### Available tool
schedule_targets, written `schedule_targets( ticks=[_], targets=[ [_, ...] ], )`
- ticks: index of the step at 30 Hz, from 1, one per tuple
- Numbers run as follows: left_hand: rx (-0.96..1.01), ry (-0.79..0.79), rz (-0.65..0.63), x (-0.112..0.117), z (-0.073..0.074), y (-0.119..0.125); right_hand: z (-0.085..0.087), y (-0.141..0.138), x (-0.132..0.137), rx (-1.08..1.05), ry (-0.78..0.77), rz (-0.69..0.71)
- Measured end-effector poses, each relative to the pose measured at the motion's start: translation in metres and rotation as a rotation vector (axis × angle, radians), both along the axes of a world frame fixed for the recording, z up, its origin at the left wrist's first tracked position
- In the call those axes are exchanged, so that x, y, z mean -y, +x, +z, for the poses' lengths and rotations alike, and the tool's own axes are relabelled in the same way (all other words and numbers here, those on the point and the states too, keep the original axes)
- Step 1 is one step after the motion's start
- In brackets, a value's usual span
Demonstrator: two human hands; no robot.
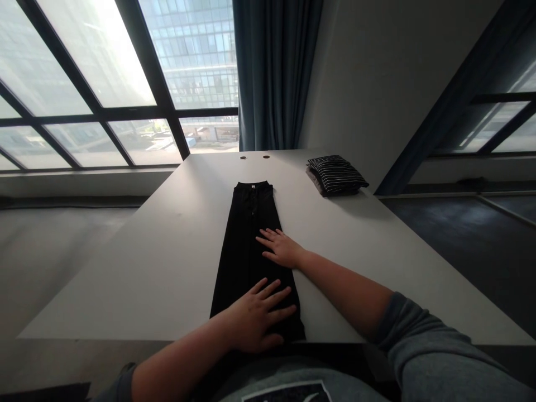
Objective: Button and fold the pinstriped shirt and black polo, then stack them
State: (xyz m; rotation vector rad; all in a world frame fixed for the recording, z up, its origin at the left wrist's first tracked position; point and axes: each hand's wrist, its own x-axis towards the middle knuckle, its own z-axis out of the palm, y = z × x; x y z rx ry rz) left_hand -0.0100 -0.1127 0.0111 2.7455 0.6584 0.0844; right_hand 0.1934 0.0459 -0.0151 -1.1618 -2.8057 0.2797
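A pair of black trousers (243, 245) lies flat and lengthwise on the white table (167, 262), its waistband at the far end and its hems by the near edge. My left hand (257, 317) rests flat on the lower part of the legs, fingers spread. Farther up, my right hand (281, 247) lies palm down across the right side of the trousers, fingers spread as well. Neither hand grips the cloth. Part of the hem is hidden behind my left hand and forearm.
At the table's back right sits a stack of folded clothes (337, 176), with a black-and-white striped piece on top. Two round cable holes are near the far edge. Beyond stand a blue curtain (276, 72) and large windows (192, 56).
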Motion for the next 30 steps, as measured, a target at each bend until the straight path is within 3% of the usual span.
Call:
schedule_targets(
  ticks=[5, 8, 11, 14, 17, 22, 25, 30],
  targets=[
    [0.004, 0.003, -0.025, 0.016, 0.004, -0.006, 0.001, 0.0, 0.0, 0.019, 0.007, -0.047],
    [0.021, -0.001, 0.042, 0.031, 0.009, -0.022, 0.002, 0.005, 0.017, -0.041, 0.045, -0.081],
    [0.048, 0.039, 0.198, 0.048, 0.01, -0.049, 0.01, 0.017, 0.055, -0.201, 0.057, 0.003],
    [0.087, 0.104, 0.358, 0.063, 0.003, -0.08, 0.019, 0.032, 0.108, -0.372, -0.015, 0.196],
    [0.106, 0.16, 0.448, 0.073, -0.006, -0.099, 0.022, 0.046, 0.159, -0.37, -0.026, 0.299],
    [0.132, 0.196, 0.491, 0.08, -0.012, -0.103, 0.012, 0.063, 0.202, -0.339, -0.004, 0.126],
    [0.131, 0.222, 0.542, 0.082, -0.011, -0.106, 0.014, 0.069, 0.208, -0.373, -0.051, 0.032],
    [0.063, 0.304, 0.642, 0.087, -0.009, -0.119, 0.026, 0.076, 0.206, -0.365, -0.137, 0.022]
  ],
)
